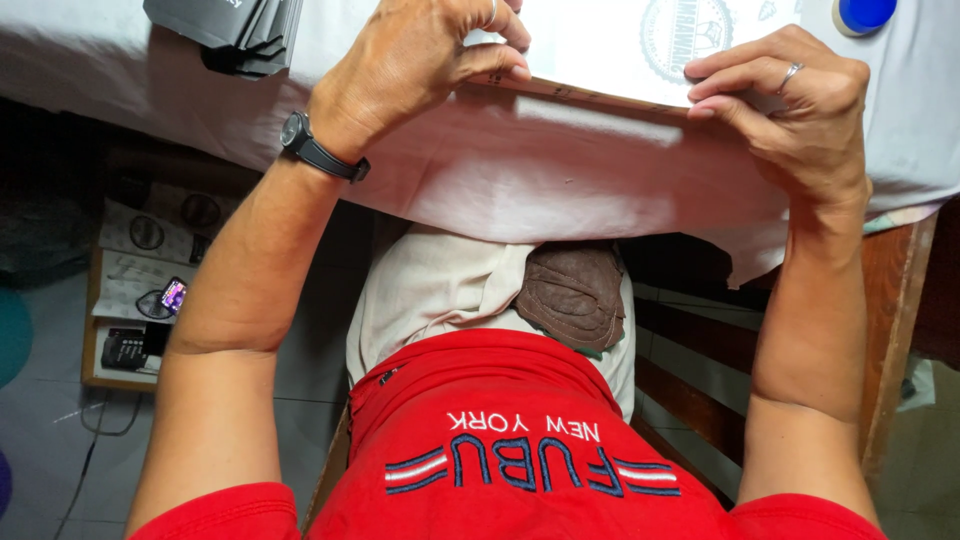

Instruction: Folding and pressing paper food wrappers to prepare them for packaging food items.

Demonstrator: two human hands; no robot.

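— What do we have in our hands?

— A flat white sheet (600, 50) with a brown near edge and a round printed emblem, lying on the white cloth (540, 170) that covers the table. Our left hand (425, 65) has its fingers curled, the tips pressed down on the sheet's near edge at its left end. Our right hand (800, 105) does the same at the right end, fingers bent and close together, pinching the edge between fingertips and thumb as far as we can see.

— What are we wearing on them?

— A dark wristwatch (315, 150) sits on the left wrist, and a ring (790, 73) on a finger of the right hand.

— And around the sheet?

— To the left of the sheet, at the far part of the cloth, lies a stack of dark flat pieces (235, 30). To the right of the sheet, just beyond our right hand, stands a blue round cap (865, 12). Nearer to us than the sheet, the cloth hangs over the table's edge, and below it show our red shirt (520, 440) and a brown pouch (575, 295) on our lap.
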